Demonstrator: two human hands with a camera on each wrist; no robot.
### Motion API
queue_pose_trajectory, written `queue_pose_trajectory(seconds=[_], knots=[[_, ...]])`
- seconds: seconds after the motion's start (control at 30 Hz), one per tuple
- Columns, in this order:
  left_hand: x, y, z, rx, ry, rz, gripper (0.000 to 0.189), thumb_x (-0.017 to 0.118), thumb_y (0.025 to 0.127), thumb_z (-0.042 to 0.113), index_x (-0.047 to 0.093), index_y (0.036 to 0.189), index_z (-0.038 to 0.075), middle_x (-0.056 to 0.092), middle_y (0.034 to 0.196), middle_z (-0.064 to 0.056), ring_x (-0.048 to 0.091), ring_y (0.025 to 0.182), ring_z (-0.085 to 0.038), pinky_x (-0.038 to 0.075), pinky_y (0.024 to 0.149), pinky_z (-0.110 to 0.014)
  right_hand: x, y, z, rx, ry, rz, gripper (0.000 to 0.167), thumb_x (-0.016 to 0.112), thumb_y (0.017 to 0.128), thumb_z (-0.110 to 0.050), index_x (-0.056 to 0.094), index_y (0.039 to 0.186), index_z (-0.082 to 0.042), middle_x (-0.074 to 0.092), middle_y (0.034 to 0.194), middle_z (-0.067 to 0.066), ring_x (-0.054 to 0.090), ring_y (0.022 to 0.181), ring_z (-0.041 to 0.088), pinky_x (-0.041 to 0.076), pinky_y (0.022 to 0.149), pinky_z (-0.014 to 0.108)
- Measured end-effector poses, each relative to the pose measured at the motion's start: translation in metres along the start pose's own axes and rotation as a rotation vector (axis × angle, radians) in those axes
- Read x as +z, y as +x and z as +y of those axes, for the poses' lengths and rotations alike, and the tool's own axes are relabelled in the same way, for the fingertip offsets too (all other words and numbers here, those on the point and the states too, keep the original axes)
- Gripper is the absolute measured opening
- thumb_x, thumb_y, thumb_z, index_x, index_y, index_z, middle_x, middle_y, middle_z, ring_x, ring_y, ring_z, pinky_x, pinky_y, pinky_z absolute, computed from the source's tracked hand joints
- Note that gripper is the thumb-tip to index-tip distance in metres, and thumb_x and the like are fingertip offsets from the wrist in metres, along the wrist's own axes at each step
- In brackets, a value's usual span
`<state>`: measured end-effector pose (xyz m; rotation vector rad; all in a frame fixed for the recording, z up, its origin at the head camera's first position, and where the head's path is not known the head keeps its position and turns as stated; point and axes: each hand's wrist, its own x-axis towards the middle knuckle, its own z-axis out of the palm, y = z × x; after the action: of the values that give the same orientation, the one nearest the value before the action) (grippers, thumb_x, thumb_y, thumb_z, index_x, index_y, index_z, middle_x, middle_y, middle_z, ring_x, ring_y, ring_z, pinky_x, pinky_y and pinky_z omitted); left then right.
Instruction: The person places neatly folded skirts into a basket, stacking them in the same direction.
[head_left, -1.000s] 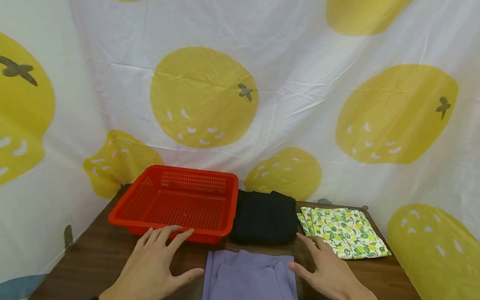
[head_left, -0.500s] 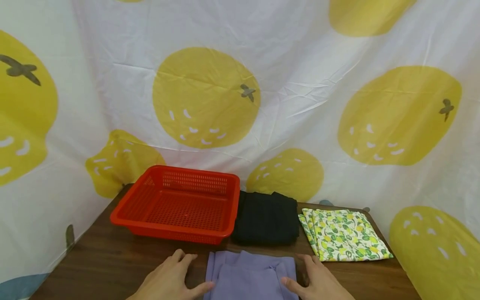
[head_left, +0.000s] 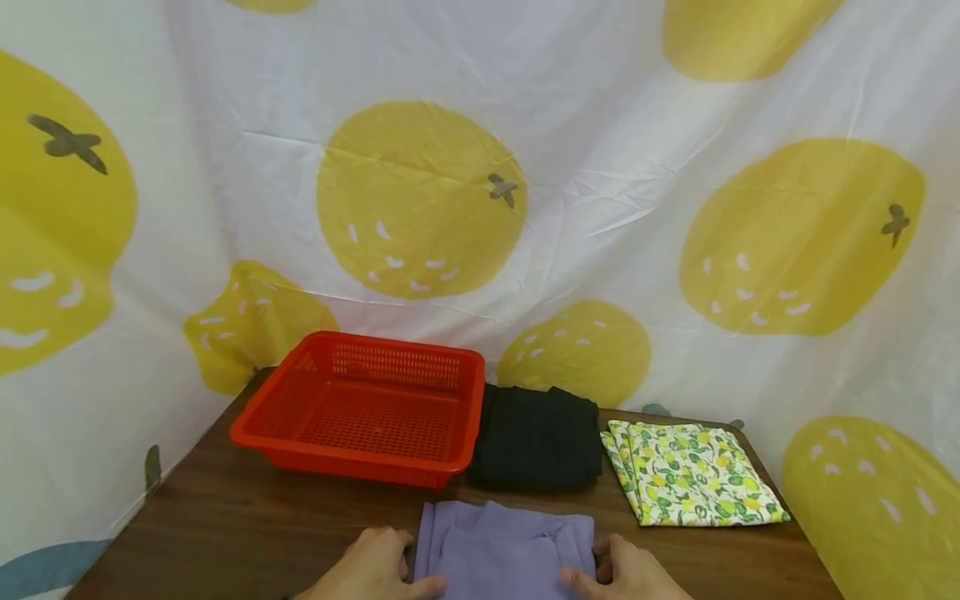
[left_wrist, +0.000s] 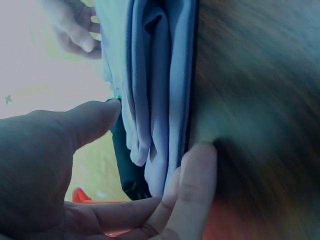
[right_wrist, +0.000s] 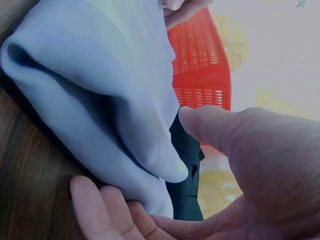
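Observation:
A folded purple cloth (head_left: 502, 558) lies in layers at the front of the table. My left hand (head_left: 375, 567) grips its left edge, thumb over the top and fingers curled at the side. On the opposite edge, my right hand (head_left: 626, 571) holds the cloth the same way. In the left wrist view, the fingertips (left_wrist: 197, 160) reach the lowest layer against the tabletop. The right wrist view has the fingers (right_wrist: 90, 202) along the bottom of the fold and the thumb (right_wrist: 205, 122) by its upper side. What kind of garment it is cannot be told.
A red plastic basket (head_left: 360, 475) stands at the back left of the wooden table (head_left: 225, 533). Beside it lies a folded black cloth (head_left: 540, 437), then a folded lemon-print cloth (head_left: 697, 471) at the right. A lemon-patterned curtain (head_left: 585, 233) hangs behind the table.
Both hands have come down and inward from above the table to the sides of the purple cloth, their fingers curling at its edges. The cloth stays where it was.

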<state>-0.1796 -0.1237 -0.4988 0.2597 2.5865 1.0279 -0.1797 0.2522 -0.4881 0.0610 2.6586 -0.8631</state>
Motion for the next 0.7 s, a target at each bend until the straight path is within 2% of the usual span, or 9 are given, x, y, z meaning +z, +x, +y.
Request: queue_pose_trajectory(seconds=[0.17, 0.43, 0.7], knots=[[0.0043, 0.0031, 0.0024, -0.010, -0.039, -0.004, 0.064, 0.096, 0.097, 0.039, 0.076, 0.135, -0.009, 0.071, 0.084, -0.003, 0.067, 0.076, -0.019, 0.056, 0.070, -0.035, 0.0034, 0.0017, -0.0003, 0.019, 0.014, -0.005, 0.066, 0.090, 0.099, -0.053, 0.070, 0.129, 0.002, 0.074, 0.100, 0.009, 0.072, 0.091, 0.024, 0.065, 0.087, 0.048], [0.0087, 0.0034, 0.0037, -0.004, -0.101, 0.005, 0.064, 0.099, 0.095, 0.028, 0.071, 0.137, -0.012, 0.069, 0.086, -0.006, 0.066, 0.076, -0.020, 0.055, 0.069, -0.035, 0.0046, 0.0025, 0.0017, 0.011, 0.051, -0.023, 0.074, 0.094, 0.098, -0.049, 0.066, 0.139, 0.006, 0.076, 0.104, 0.011, 0.074, 0.096, 0.026, 0.066, 0.090, 0.052], [0.0101, 0.0003, 0.0019, 0.025, -0.122, 0.019, 0.064, 0.100, 0.093, 0.020, 0.068, 0.139, -0.011, 0.068, 0.085, -0.006, 0.066, 0.075, -0.021, 0.055, 0.070, -0.035, 0.0089, 0.0043, -0.0049, 0.016, 0.044, -0.033, 0.067, 0.097, 0.097, -0.038, 0.065, 0.136, 0.006, 0.076, 0.105, 0.012, 0.075, 0.098, 0.027, 0.065, 0.094, 0.052]])
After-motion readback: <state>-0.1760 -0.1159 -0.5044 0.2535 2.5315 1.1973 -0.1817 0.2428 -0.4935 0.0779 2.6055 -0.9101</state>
